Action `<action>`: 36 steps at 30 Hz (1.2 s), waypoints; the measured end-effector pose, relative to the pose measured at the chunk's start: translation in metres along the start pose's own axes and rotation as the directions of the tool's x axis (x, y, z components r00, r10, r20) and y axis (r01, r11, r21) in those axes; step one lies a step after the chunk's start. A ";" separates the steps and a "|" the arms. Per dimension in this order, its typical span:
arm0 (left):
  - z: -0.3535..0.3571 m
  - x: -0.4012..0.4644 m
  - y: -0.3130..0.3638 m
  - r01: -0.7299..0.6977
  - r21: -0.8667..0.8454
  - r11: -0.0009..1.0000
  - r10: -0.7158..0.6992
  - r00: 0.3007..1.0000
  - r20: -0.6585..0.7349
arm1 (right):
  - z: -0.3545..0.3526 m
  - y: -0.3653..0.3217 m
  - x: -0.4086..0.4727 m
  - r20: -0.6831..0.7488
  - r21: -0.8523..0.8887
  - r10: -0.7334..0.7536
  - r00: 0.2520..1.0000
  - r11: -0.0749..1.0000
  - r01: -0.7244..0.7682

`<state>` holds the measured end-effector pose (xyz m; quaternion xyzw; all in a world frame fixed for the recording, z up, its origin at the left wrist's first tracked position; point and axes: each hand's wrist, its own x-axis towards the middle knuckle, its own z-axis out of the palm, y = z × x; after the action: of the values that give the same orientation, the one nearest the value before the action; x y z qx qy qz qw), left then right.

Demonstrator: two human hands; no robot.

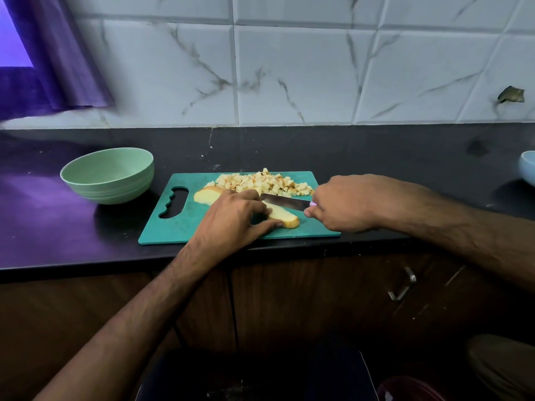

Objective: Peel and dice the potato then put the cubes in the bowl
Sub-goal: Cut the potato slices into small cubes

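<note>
Potato slab (282,217): firm, wet (likely slippery); we pin it with left hand (234,215) fingers curled on top, right hand (341,205) clamped on knife (285,201).

This is a home kitchen. A dark stone worktop (376,157) runs along a wall of white marble-look tiles (289,76), with brown wooden cabinet doors (289,299) and a metal handle (402,285) beneath it. On the worktop lie a teal cutting board (173,227) carrying diced potato cubes (260,182), a green bowl (107,176) beside it and a kitchen knife (285,201). A purple curtain (58,68) hangs at the left.
</note>
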<state>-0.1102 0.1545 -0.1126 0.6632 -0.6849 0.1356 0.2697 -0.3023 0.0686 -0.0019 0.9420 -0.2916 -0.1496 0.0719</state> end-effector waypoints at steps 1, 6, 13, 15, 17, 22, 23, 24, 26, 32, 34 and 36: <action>0.000 0.000 0.000 0.001 0.006 1.000 -0.001 1.000 -0.007 | 0.000 -0.001 0.002 0.004 -0.008 -0.003 1.000 1.000 0.003; 0.000 0.000 0.002 -0.003 0.010 1.000 0.003 1.000 -0.009 | 0.009 -0.003 0.003 0.021 0.024 -0.014 1.000 1.000 0.013; -0.001 0.002 0.001 -0.020 0.027 0.999 0.020 1.000 -0.001 | 0.021 0.003 -0.028 0.048 0.075 -0.003 0.999 0.997 -0.001; 0.000 0.002 0.001 -0.025 0.026 0.999 0.026 1.000 -0.006 | 0.026 0.009 -0.045 0.058 0.095 0.010 0.998 0.995 -0.015; 0.001 0.002 0.001 -0.034 0.037 0.999 0.034 0.999 -0.002 | 0.033 0.012 -0.058 0.047 0.087 0.015 0.999 0.996 -0.019; 0.001 0.003 0.001 -0.032 0.052 0.998 0.032 1.000 0.001 | 0.044 0.014 -0.074 0.015 0.046 0.026 1.000 0.999 -0.027; 0.002 0.003 0.001 -0.030 0.056 0.998 0.030 1.000 0.003 | 0.047 0.015 -0.076 0.004 0.034 0.035 0.999 0.999 -0.035; 0.002 0.003 0.001 -0.028 0.058 0.998 0.027 1.000 0.004 | 0.050 0.015 -0.077 -0.012 0.023 0.043 0.999 0.999 -0.043; 0.002 0.002 0.001 -0.019 0.062 0.998 0.019 1.000 0.003 | 0.057 0.013 -0.080 -0.066 -0.025 0.053 0.996 0.998 -0.055; 0.002 0.001 0.002 -0.027 0.084 0.996 0.027 1.000 -0.001 | 0.079 0.003 -0.078 -0.174 -0.125 0.080 0.982 0.987 -0.102; 0.003 -0.001 0.002 -0.040 0.103 0.994 0.040 0.999 0.001 | 0.079 0.005 -0.069 -0.207 -0.083 0.094 0.974 0.990 -0.114; 0.003 -0.003 0.001 -0.044 0.090 0.995 0.045 0.999 -0.008 | 0.075 0.008 -0.056 -0.189 -0.005 0.106 0.976 0.994 -0.109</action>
<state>-0.1116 0.1555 -0.1171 0.6587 -0.6912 0.1757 0.2400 -0.3749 0.0909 -0.0571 0.9343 -0.3327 -0.0579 0.1144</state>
